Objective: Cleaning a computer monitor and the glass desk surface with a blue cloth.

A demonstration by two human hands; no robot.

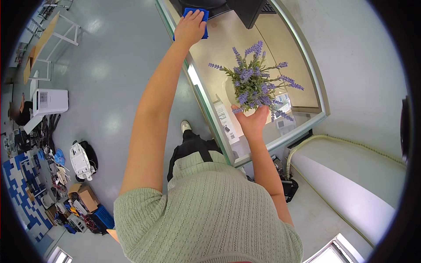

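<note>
My left hand [190,28] lies palm down on a folded blue cloth [205,16], at the far left edge of a glass-topped display counter [210,49]. Nearer to me, my right hand [253,123] grips the near side of a potted plant with purple lavender-like flowers [246,75]. Its white pot [230,88] shows only in part at the left of the foliage. The leaves hide some of my right fingers. A black monitor or similar device [246,11] stands on the counter beyond the plant, to the right of the cloth.
Printed white boxes [227,123] show through the counter's glass near me. A black keyboard [268,8] is at the far right. Beside the counter runs a yellowish hose [309,138]. On the floor at left are a white appliance [51,101], cardboard boxes [88,197] and a person [24,110].
</note>
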